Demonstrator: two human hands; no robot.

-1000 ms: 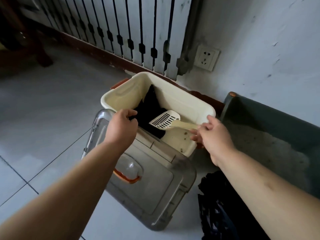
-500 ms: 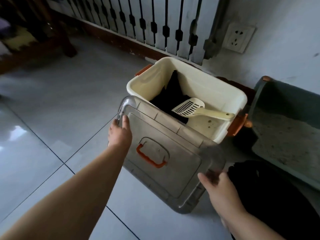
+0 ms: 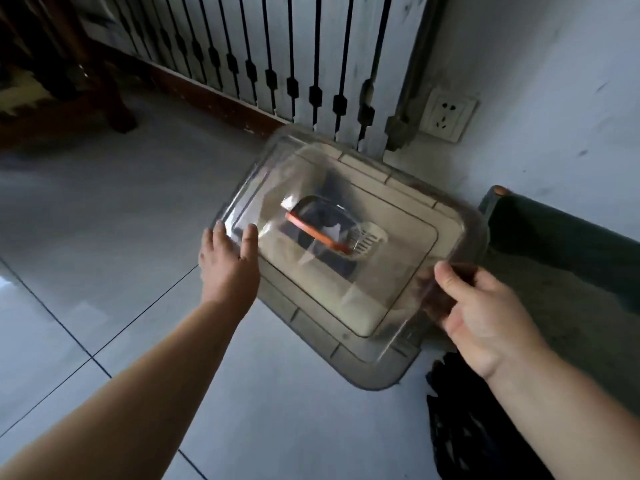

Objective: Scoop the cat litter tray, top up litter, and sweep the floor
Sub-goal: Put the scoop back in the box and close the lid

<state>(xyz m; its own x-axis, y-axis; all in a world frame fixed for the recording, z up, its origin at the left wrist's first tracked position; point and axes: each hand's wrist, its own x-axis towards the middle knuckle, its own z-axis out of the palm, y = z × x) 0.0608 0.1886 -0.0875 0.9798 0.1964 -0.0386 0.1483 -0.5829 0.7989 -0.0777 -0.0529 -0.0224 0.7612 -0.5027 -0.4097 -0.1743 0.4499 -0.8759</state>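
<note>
Black bag (image 3: 467, 431): floor, under the right forearm.
Right hand (image 3: 485, 313): thumb over, fingers under the clear lid (image 3: 391, 271), gripping its corner.
Left hand (image 3: 230, 261): fingers straight, touching the lid's left edge.
Litter scoop (image 3: 369, 241): beneath the lid, between the hands.
Litter tray (image 3: 554, 237): beyond the right hand.

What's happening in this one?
A person holds a clear lid over the cream bin, the right hand gripping its near right corner and the left hand flat against its left edge. The scoop lies inside the bin, seen through the lid. The green litter tray sits to the right, a black bag nearer the camera.
</note>
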